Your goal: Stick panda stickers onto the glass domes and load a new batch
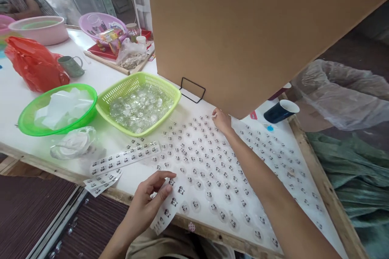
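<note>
My left hand point(154, 194) pinches a white strip of panda stickers point(167, 209) between thumb and fingers, above the table's front edge. My right hand point(222, 121) reaches across to the far side of the table, close to the foot of a cardboard panel. Its fingertips are pressed together low over the tabletop, and what they hold, if anything, is too small to name. Between and around my arms lie many small clear round discs point(196, 205) bearing panda pictures, in loose rows. More sticker strips point(126, 157) lie left of my left hand, some hanging over the edge.
A yellow-green basket point(138, 132) holds clear discs; a green bowl point(94, 103) holds white paper pieces. The large cardboard panel point(243, 40) stands behind, with a black wire frame point(197, 100) at its base. A dark mug point(275, 112) lies tipped at right. A person point(33, 4) sits far left.
</note>
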`<act>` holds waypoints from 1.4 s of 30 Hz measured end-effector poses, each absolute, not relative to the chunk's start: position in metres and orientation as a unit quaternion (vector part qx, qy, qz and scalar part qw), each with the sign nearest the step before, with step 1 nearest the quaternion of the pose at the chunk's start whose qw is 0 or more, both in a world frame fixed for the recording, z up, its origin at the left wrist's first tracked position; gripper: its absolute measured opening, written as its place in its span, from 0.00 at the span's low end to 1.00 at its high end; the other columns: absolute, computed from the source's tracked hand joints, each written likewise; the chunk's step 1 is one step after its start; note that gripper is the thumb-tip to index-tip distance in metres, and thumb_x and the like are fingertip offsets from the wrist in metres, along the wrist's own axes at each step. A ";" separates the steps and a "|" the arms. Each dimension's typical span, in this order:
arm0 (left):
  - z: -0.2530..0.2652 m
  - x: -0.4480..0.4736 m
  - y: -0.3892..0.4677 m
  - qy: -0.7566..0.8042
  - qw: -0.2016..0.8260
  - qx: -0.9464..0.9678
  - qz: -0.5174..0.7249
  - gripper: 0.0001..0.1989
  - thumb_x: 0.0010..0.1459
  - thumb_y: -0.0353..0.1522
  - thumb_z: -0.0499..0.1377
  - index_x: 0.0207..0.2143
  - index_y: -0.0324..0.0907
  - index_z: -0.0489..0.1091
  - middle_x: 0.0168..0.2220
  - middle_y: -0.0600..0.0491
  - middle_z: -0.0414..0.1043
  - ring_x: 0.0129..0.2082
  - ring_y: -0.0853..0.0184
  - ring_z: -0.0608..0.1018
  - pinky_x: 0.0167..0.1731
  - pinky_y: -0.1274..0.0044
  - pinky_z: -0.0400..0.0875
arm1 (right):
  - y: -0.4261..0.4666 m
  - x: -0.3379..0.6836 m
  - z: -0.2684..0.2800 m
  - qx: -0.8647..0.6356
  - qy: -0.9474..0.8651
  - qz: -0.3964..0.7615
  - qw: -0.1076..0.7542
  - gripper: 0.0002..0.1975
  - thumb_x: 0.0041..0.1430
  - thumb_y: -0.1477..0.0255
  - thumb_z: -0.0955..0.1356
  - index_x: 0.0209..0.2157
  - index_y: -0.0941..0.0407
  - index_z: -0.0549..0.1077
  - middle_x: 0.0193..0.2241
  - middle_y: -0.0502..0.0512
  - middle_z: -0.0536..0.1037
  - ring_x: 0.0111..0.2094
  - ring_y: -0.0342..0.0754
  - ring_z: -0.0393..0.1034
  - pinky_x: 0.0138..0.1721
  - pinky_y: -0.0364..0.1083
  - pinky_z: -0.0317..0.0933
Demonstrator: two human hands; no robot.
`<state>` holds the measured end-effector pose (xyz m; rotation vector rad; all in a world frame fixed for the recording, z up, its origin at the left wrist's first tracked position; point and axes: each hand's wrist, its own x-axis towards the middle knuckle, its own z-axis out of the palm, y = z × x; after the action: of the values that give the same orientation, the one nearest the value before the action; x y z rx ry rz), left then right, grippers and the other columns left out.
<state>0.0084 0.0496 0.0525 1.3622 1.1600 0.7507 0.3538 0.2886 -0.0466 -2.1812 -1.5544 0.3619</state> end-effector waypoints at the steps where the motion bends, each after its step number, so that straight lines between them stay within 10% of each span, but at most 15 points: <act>1: 0.053 0.010 0.051 0.494 0.564 0.571 0.333 0.14 0.64 0.41 0.57 0.47 0.44 0.72 0.27 0.56 0.62 0.28 0.69 0.64 0.29 0.78 0.58 | 0.288 0.353 -0.044 -0.791 -0.560 0.124 0.214 0.07 0.52 0.78 0.67 0.33 0.55 0.74 0.39 0.59 0.75 0.44 0.54 0.68 0.49 0.51 0.55; 10: 0.058 0.021 0.053 0.502 0.549 0.528 0.410 0.19 0.65 0.39 0.57 0.56 0.42 0.67 0.21 0.62 0.50 0.22 0.72 0.56 0.24 0.80 0.52 | 0.184 0.278 0.021 -0.629 -0.613 0.293 0.378 0.13 0.65 0.62 0.62 0.38 0.54 0.74 0.38 0.57 0.76 0.38 0.51 0.68 0.41 0.50 0.62; 16: 0.059 0.027 0.051 0.487 0.545 0.530 0.430 0.26 0.65 0.37 0.57 0.64 0.44 0.58 0.22 0.61 0.61 0.23 0.72 0.63 0.26 0.80 0.58 | 0.074 0.222 0.066 -0.446 -0.719 0.405 0.346 0.15 0.56 0.59 0.73 0.43 0.49 0.73 0.38 0.52 0.76 0.40 0.50 0.70 0.46 0.51 0.61; 25: 0.057 0.036 0.049 0.513 0.566 0.501 0.408 0.12 0.59 0.39 0.62 0.31 0.38 0.72 0.27 0.53 0.72 0.27 0.69 0.73 0.28 0.80 0.66 | 0.065 0.223 0.056 -0.469 -0.725 0.363 0.351 0.06 0.63 0.64 0.68 0.34 0.50 0.75 0.29 0.50 0.78 0.32 0.49 0.70 0.40 0.52 0.60; 34: 0.050 0.042 0.051 0.560 0.508 0.501 0.421 0.17 0.60 0.42 0.61 0.25 0.39 0.66 0.20 0.59 0.62 0.21 0.73 0.63 0.22 0.82 0.58 | 0.059 0.225 0.060 -0.500 -0.653 0.306 0.480 0.02 0.62 0.69 0.68 0.36 0.47 0.74 0.33 0.52 0.75 0.38 0.52 0.69 0.40 0.54 0.62; 42: 0.050 0.046 0.049 0.557 0.498 0.544 0.382 0.17 0.60 0.42 0.60 0.25 0.39 0.70 0.21 0.57 0.67 0.22 0.72 0.65 0.24 0.81 0.60 | 0.062 0.208 0.062 -0.473 -0.565 0.450 0.504 0.17 0.59 0.71 0.69 0.49 0.47 0.62 0.31 0.48 0.73 0.35 0.48 0.69 0.42 0.52 0.65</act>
<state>0.0464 0.0490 0.0498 1.3155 1.3484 0.9245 0.2081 0.0623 0.0619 -1.1432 -1.3645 1.0865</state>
